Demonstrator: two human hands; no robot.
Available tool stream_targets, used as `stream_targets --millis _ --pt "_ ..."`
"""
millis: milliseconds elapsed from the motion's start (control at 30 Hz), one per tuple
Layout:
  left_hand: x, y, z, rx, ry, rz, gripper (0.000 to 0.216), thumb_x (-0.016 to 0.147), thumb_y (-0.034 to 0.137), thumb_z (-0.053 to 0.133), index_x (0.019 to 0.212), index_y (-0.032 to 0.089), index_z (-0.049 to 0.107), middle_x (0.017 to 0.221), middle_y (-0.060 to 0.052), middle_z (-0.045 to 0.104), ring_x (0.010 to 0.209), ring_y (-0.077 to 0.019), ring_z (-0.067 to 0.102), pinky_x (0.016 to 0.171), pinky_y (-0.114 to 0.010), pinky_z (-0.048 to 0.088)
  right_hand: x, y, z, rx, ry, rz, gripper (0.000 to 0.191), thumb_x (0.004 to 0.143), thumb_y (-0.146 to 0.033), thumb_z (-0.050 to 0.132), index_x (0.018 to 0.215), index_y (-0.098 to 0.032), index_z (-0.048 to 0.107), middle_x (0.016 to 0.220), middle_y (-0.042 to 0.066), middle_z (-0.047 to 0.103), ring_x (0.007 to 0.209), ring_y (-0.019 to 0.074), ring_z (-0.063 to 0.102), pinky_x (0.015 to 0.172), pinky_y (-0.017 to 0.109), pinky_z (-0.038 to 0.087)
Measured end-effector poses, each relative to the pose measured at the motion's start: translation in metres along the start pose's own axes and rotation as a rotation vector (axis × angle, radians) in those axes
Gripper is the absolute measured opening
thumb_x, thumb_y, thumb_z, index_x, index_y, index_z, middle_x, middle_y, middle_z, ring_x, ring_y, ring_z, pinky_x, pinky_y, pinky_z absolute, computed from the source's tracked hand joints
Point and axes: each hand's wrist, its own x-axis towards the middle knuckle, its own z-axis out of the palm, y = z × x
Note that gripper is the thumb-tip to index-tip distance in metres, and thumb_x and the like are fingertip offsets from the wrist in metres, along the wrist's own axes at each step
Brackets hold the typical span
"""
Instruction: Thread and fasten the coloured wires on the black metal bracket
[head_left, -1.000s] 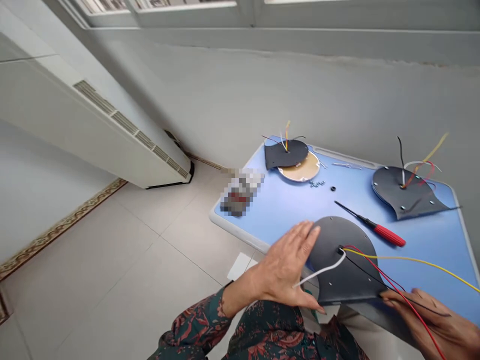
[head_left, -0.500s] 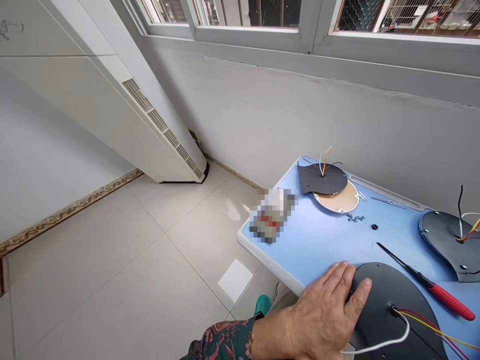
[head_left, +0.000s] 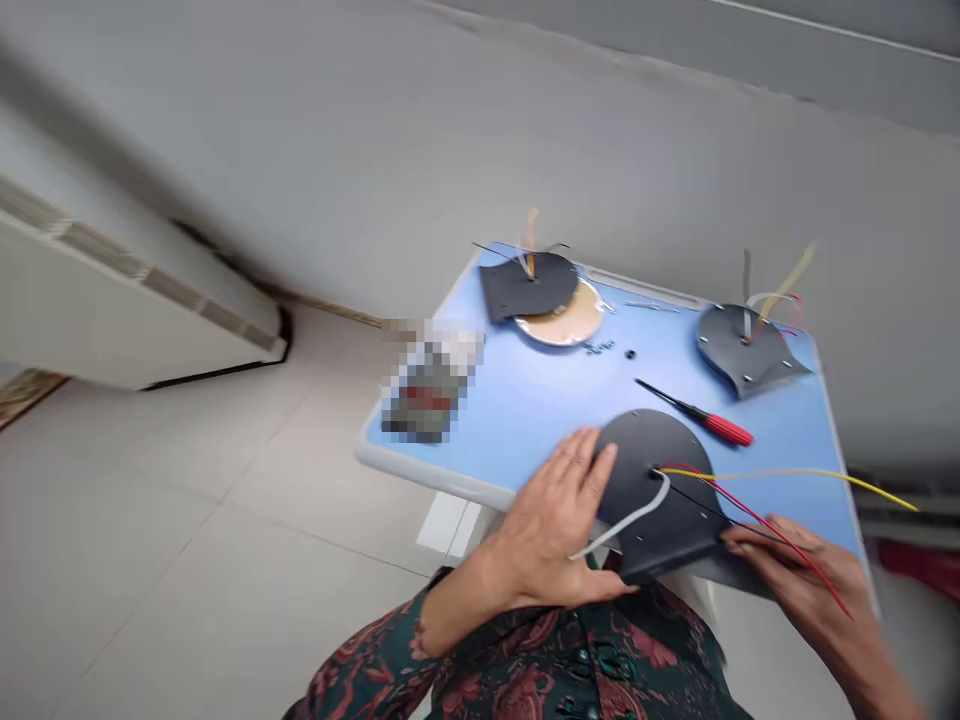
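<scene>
A dark grey round plate [head_left: 660, 490] with white, yellow, red and black wires coming out of its centre lies at the near edge of the blue table [head_left: 540, 400]. My left hand [head_left: 559, 525] grips the plate's left rim, fingers on top and thumb below. At the plate's near right corner my right hand [head_left: 810, 575] pinches the edge, with the red and black wires running over it. A red-handled screwdriver [head_left: 701, 418] lies just beyond the plate.
Two more grey wired plates rest at the back of the table, one [head_left: 529, 285] over a tan disc [head_left: 562, 322], one [head_left: 746, 355] at the right. Small screws [head_left: 600, 347] lie between them. A blurred item [head_left: 427, 385] sits at the table's left end. A white cabinet [head_left: 112, 300] stands left.
The camera swung down and right, so the window has left the view. My left hand shifted from lying flat on the plate to gripping its rim, and my right hand is back in view.
</scene>
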Motion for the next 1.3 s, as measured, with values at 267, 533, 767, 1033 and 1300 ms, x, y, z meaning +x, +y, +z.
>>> stream_targets --millis 267,533,767,1033,1300 --pt "0.003 0.005 -0.007 0.102 -0.054 -0.014 0.118 0.072 0.056 0.074 0.16 0.006 0.014 0.165 -0.03 0.021 0.155 -0.0428 0.021 0.124 -0.06 0.03 0.025 -0.021 0.001 0.165 0.045 0.043 0.015 0.089 -0.014 0.068 0.088 -0.022 0.081 0.059 0.0 0.063 0.049 0.0108 0.047 0.045 0.026 0.036" --pt "0.003 0.008 -0.01 0.107 -0.049 -0.024 0.106 0.082 0.061 0.064 0.162 0.012 0.015 0.166 -0.025 0.022 0.155 -0.0413 0.023 0.124 -0.06 0.029 0.022 -0.018 0.005 0.181 0.099 -0.031 0.015 0.088 -0.008 0.068 0.086 -0.018 0.078 0.072 0.004 0.075 0.051 0.0103 0.054 0.048 0.026 0.041" --pt "0.003 0.008 -0.01 0.116 -0.069 -0.025 0.108 0.082 0.065 0.063 0.163 0.014 0.012 0.168 -0.024 0.018 0.155 -0.0435 0.022 0.124 -0.061 0.028 0.024 -0.019 0.004 0.208 0.081 -0.033 0.013 0.087 -0.009 0.069 0.087 -0.019 0.078 0.067 0.002 0.072 0.049 0.0096 0.05 0.047 0.025 0.04" --pt "0.004 0.008 -0.013 0.101 -0.102 -0.022 0.107 0.079 0.053 0.07 0.163 0.02 0.013 0.169 -0.02 0.015 0.155 -0.0436 0.02 0.124 -0.062 0.027 0.023 -0.021 0.001 0.182 0.029 0.014 0.012 0.09 -0.018 0.068 0.087 -0.022 0.079 0.064 0.002 0.069 0.049 0.0105 0.051 0.047 0.026 0.041" --pt "0.004 0.009 -0.014 0.1 -0.103 -0.015 0.107 0.078 0.046 0.071 0.164 0.022 0.013 0.17 -0.018 0.013 0.154 -0.0463 0.022 0.122 -0.065 0.028 0.022 -0.021 0.003 0.185 0.046 0.005 0.013 0.091 -0.019 0.068 0.087 -0.022 0.08 0.06 0.001 0.066 0.048 0.0102 0.048 0.048 0.025 0.04"
